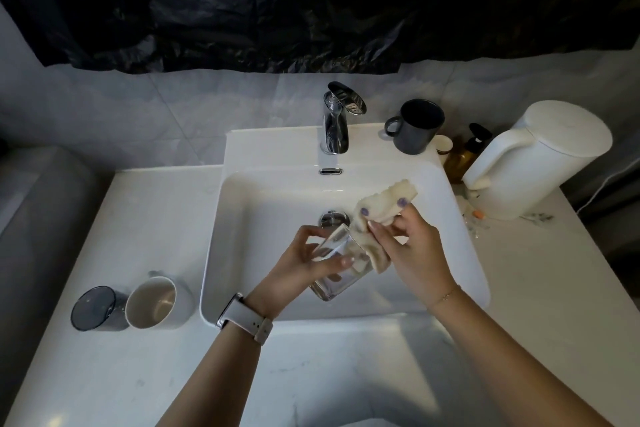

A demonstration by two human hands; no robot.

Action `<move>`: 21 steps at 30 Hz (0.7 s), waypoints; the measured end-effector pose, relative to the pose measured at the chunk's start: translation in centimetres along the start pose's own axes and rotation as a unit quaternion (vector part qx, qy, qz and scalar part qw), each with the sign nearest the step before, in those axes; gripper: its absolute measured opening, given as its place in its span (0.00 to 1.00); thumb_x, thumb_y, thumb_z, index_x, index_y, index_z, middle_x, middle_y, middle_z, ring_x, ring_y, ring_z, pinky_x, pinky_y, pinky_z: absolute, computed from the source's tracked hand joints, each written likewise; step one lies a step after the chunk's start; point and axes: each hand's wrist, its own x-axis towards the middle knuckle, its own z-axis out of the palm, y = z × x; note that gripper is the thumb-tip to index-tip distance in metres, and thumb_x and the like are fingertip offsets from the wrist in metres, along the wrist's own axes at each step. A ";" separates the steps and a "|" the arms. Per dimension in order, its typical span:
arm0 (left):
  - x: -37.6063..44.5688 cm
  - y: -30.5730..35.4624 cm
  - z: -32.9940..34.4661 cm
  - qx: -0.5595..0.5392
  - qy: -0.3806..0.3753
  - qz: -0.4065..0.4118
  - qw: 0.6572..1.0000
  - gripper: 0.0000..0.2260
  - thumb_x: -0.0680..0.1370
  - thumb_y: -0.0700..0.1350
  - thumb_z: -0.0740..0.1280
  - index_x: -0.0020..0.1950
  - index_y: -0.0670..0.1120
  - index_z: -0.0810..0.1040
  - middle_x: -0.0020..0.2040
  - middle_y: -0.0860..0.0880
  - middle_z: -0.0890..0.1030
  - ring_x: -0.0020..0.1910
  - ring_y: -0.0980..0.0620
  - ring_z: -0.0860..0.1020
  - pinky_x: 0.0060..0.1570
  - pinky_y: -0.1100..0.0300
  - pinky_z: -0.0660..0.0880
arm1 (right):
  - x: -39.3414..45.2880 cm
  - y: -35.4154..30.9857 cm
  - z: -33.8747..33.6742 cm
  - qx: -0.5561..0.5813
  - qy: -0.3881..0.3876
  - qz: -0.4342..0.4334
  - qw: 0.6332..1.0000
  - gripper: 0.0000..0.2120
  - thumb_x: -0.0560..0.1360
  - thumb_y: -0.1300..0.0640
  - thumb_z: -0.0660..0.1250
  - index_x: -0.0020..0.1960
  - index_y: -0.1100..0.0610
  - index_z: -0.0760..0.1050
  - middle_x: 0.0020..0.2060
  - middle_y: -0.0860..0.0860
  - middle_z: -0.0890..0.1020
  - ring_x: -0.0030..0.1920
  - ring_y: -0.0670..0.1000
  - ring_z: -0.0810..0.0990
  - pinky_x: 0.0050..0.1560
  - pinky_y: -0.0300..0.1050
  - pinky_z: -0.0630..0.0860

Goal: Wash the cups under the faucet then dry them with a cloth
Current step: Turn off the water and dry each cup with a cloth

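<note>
Over the white sink (460, 253), my left hand (304, 260) grips a clear glass cup (334, 281), tilted with its mouth toward the drain. My right hand (412, 246) pinches a cream cloth (384, 201); part of the cloth is tucked into the glass's mouth. The chrome faucet (336, 121) stands at the back of the sink, and no water is visible running. A white mug (156, 302) and a dark translucent cup (95, 308) stand on the counter to the left. A dark mug (417, 126) stands right of the faucet.
A white kettle (540, 156) sits on the right counter beside an amber pump bottle (464, 152) and a small jar (443, 144). Small bits lie on the counter near the kettle's base. Black plastic sheeting (311, 3) covers the wall above.
</note>
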 end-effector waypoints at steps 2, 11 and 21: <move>-0.1 -0.2 0.2 -0.020 -0.028 -0.022 0.999 0.25 0.65 0.52 0.78 0.54 0.45 0.71 0.48 0.45 0.83 0.43 0.45 0.83 0.31 0.58 0.76 | 0.1 0.2 -0.3 -0.055 0.023 -0.023 0.998 0.09 0.76 0.52 0.69 0.53 0.54 0.74 0.40 0.47 0.83 0.41 0.46 0.81 0.42 0.47 0.78; -0.3 -1.4 1.5 -0.191 -0.014 -0.100 0.976 0.36 0.67 0.67 0.73 0.64 0.41 0.77 0.52 0.42 0.81 0.46 0.45 0.82 0.42 0.51 0.79 | -1.6 -2.1 0.2 0.159 -0.013 0.055 0.986 0.07 0.77 0.55 0.68 0.54 0.57 0.77 0.43 0.50 0.84 0.45 0.46 0.82 0.46 0.40 0.78; 0.5 -0.4 0.9 -0.101 0.144 -0.134 0.975 0.16 0.81 0.57 0.61 0.51 0.44 0.76 0.47 0.44 0.81 0.33 0.47 0.81 0.30 0.57 0.77 | -2.7 -0.4 -1.0 0.232 -0.199 0.120 0.945 0.19 0.69 0.35 0.66 0.53 0.46 0.79 0.51 0.42 0.83 0.54 0.38 0.79 0.58 0.35 0.69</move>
